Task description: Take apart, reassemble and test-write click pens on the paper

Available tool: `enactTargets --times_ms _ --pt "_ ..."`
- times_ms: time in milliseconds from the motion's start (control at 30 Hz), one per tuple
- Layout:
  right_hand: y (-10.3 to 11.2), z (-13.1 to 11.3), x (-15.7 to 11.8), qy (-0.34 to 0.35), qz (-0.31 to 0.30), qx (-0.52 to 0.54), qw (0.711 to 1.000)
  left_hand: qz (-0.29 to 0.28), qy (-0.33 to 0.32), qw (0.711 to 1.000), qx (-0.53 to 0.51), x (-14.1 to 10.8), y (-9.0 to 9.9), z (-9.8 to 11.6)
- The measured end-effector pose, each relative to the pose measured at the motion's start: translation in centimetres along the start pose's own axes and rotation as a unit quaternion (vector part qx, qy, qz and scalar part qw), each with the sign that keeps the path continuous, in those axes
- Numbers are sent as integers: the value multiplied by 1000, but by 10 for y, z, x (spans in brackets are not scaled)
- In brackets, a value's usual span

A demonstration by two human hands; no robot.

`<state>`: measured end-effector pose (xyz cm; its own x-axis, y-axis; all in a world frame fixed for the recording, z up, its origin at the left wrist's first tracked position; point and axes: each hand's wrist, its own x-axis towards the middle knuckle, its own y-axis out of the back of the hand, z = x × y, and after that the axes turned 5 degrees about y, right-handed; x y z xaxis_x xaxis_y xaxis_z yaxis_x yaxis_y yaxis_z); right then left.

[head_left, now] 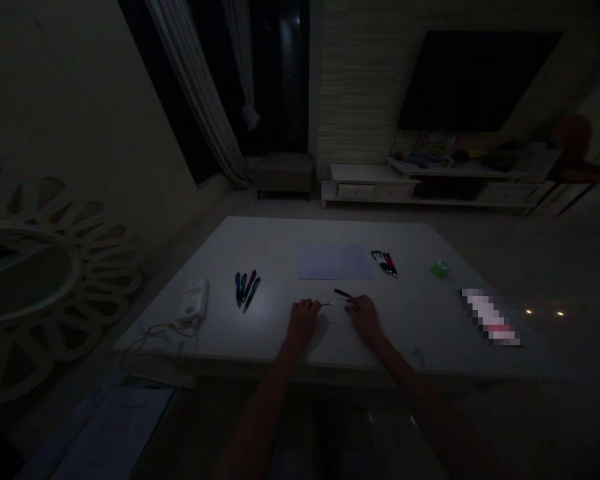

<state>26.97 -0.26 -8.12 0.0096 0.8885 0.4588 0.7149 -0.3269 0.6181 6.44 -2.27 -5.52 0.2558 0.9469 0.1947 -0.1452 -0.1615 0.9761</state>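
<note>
Over the near middle of the white table (280, 233), my left hand (304, 316) is closed on a thin dark stick (326, 305) with a pale tip, which points toward the other hand. My right hand (365, 313) has its fingers closed on a dark pen piece (342, 293) that sticks out to the left. A second thin piece (344, 299) shows just below it, close to the fingertips. The two hands are a short gap apart. Dim light hides the finer details of these parts.
A pale paper sheet (336, 261) lies beyond my hands. Several pens (247, 288) lie to the left, and more pens (385, 263) to the right. A white box-shaped device (194, 300) with cables, a green object (440, 269) and a phone-like blurred item (490, 317) are farther out.
</note>
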Motion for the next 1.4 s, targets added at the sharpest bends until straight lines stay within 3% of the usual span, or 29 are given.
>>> enactTargets --times_ms 300,567,933,1100,1400 --pt "-15 3 21 14 -32 -28 999 -5 11 1000 1 1 0 1" --pt "-7 -16 4 22 -89 137 986 -9 10 1000 0 1 0 1" --pt "-6 -30 9 36 -62 149 986 -19 16 1000 -5 1 3 1" --pt "-3 -34 10 57 -91 145 983 -19 11 1000 -4 1 3 1" --pt "-20 -38 8 45 -135 169 975 -11 -17 1000 0 -1 0 1"
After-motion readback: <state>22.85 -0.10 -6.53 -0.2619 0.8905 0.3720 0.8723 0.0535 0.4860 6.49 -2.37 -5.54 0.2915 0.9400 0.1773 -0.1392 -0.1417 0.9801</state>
